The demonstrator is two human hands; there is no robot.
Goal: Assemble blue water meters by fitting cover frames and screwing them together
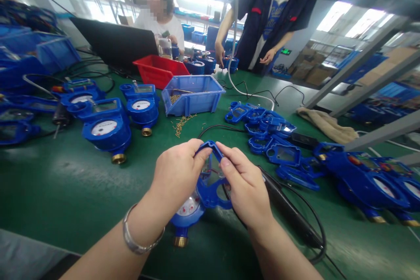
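Note:
In front of me both hands hold a blue plastic meter cover (215,197) with a window opening and a round opening. My left hand (177,170) pinches its upper left edge between thumb and fingers. On the right edge, my right hand (247,186) is closed, thumb on top. Just under the cover a blue water meter (188,215) with a brass threaded end lies on the green table (82,197); part of it is hidden by the cover and my left hand. Whether cover and meter touch, I cannot tell. Right of my right hand lies a black electric screwdriver (290,212) with a cable.
Small brass screws (182,124) lie beside a blue bin (197,96); a red bin (160,71) stands behind. More covers (284,155) are piled at right. Water meters (106,129) stand at left, others at far right. Two people work across the table, near a black screen (114,43).

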